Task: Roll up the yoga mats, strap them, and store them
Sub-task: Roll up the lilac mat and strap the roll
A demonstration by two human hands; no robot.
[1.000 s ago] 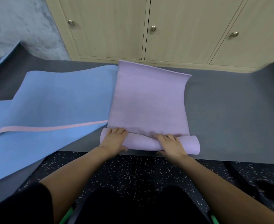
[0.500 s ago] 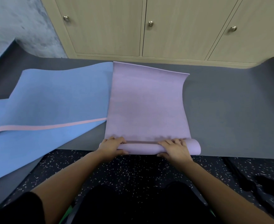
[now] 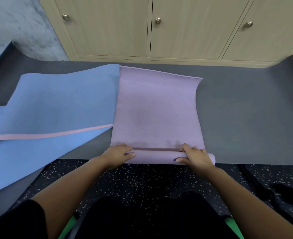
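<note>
Because a tight first turn likely sets the whole roll, the left hand (image 3: 117, 155) and right hand (image 3: 195, 156) curl round the rolled end of the purple mat (image 3: 157, 109), spaced apart for even pressure, at the near edge of the grey mat (image 3: 245, 118).

Single view, worn on the head; aimed forward and down across the near edge of the grey floor mat (image 3: 245, 118); close above left hand (image 3: 118, 155) and right hand (image 3: 196, 156); farther off, cupboard doors (image 3: 185, 31) along the top of the frame; wide-angle bowing toward the sides.
</note>
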